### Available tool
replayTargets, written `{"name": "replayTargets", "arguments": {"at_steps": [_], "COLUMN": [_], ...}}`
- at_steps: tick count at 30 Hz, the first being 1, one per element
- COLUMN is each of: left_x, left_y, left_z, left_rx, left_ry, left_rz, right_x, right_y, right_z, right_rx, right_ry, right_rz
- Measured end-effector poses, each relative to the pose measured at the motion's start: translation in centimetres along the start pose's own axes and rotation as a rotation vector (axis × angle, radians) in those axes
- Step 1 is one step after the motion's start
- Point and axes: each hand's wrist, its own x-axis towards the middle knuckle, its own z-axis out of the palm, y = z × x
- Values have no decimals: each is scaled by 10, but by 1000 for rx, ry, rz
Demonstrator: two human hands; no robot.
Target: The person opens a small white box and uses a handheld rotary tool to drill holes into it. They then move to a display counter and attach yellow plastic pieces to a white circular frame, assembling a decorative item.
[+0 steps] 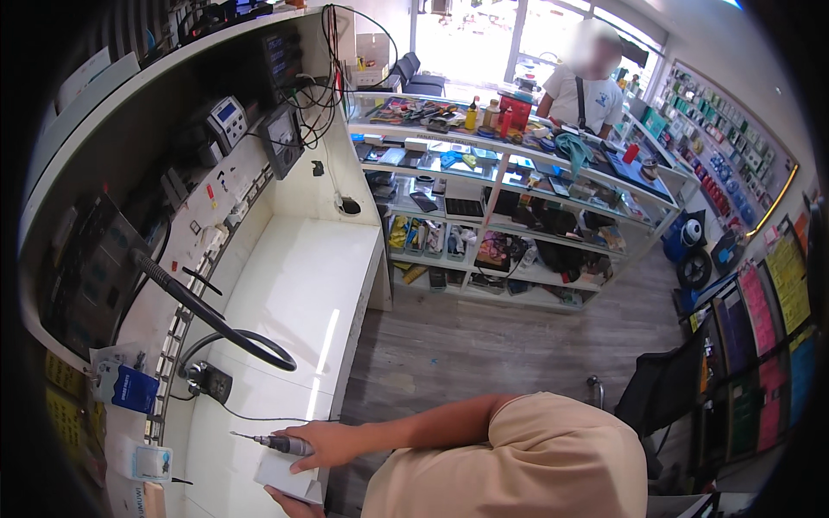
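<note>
My right hand (332,445) is closed around a slim grey-and-black handheld tool (285,444) with a thin pointed tip aimed left; its exact kind is hard to make out. Below that tool is a white box (283,473) at the near end of the white workbench (289,285). My right thumb comes down close to the top of the box. At the picture's lower edge my left hand (295,503) grips the near side of the box, with most of the hand cut off from view.
A black flexible arm (216,319) curves over the bench beside a small dark device (209,382) with a cord. A blue packet (129,386) hangs at the left. Beyond the bench stands a glass display counter (518,164), a person (583,95) behind it. At right is a black chair (661,380).
</note>
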Motion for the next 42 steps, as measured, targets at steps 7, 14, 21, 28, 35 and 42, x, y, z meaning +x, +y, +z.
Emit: {"name": "replayTargets", "arguments": {"at_steps": [7, 14, 21, 28, 35, 42], "left_x": [10, 12, 14, 15, 17, 35], "left_y": [-6, -5, -8, -12, -15, -4], "left_z": [1, -3, -5, -8, -5, 38], "left_rx": [78, 34, 10, -24, -61, -82], "left_ry": [-72, -59, -63, -69, -83, -186], "left_rz": [52, 25, 12, 2, 3, 39], "right_x": [-1, 6, 6, -4, -8, -13], "right_y": [5, 22, 28, 32, 50, 60], "right_z": [3, 0, 3, -5, -1, -1], "right_rx": [-1, -122, -165, -260, -269, 24], "right_ry": [-71, -171, -174, -288, -274, -87], "right_rz": [55, -173, -222, -178, -200, -245]}}
